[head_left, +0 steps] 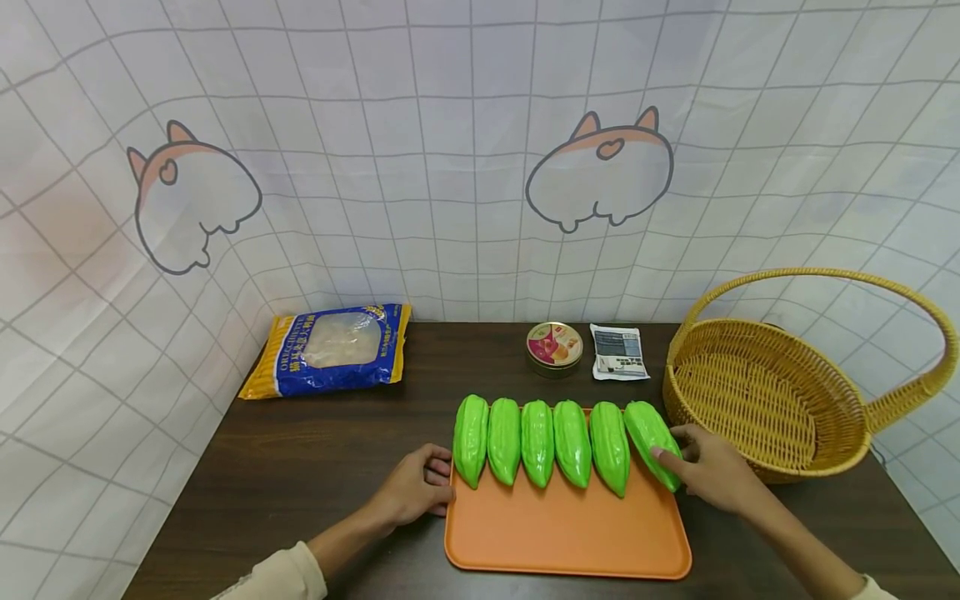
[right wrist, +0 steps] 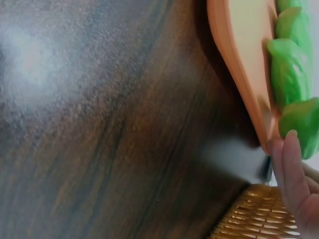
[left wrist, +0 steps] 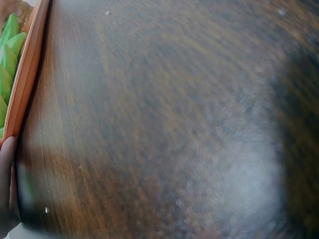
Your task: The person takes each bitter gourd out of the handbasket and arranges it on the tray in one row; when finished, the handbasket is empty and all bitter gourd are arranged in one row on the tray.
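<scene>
Several bright green bitter melons point(head_left: 537, 442) lie side by side along the far half of an orange tray point(head_left: 562, 533). The rightmost bitter melon point(head_left: 651, 442) slants, with its lower end over the tray's right rim. My right hand point(head_left: 712, 467) grips that one, its thumb across the melon's lower part; in the right wrist view its fingertips point(right wrist: 291, 144) meet the melon beside the tray rim. On the opposite side, my left hand point(head_left: 412, 487) holds the tray's left edge with bent fingers, beside the leftmost melon. Only a few of its fingers point(left wrist: 6, 164) show in the left wrist view.
A wicker basket point(head_left: 757, 400) with a tall handle stands close behind my right hand. At the back are a round tin point(head_left: 553, 348), a small white packet point(head_left: 618, 354) and a blue-yellow pasta bag point(head_left: 333, 350). Everything stands on a dark wooden table point(head_left: 300, 475) before a gridded cloth.
</scene>
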Tool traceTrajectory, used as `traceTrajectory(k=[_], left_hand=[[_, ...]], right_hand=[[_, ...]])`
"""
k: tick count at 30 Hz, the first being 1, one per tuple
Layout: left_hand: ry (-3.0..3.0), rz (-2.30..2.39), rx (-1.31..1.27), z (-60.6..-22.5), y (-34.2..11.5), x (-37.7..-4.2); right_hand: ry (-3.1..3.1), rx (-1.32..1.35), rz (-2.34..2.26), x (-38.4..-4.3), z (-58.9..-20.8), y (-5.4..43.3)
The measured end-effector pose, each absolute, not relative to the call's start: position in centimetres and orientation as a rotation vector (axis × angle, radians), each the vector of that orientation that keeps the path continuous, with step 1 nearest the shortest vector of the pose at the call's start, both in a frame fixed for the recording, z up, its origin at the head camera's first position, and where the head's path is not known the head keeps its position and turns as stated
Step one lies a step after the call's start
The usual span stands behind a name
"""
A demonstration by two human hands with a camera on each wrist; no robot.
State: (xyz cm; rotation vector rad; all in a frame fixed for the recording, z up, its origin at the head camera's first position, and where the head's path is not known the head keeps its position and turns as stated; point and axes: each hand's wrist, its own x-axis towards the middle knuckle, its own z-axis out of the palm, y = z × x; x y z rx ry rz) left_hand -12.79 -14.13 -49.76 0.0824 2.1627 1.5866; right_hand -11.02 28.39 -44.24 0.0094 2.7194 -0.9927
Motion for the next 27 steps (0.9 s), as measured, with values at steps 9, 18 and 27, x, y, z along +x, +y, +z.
traceTrajectory(k=[9, 18, 27], left_hand=[[2.164, 1.589, 0.092, -49.8, -14.1, -12.8], [2.162, 1.589, 0.092, -49.8, -14.1, -12.9], [2.163, 1.58, 0.081, -49.8, -14.1, -12.9]], right_hand=[[2.741, 0.062, -0.985, -11.0, -44.6, 28.1], [2.7, 0.016, -1.16, -11.4, -45.5, 28.0], [2.661, -0.037, -1.23, -11.8, -45.9, 28.2]])
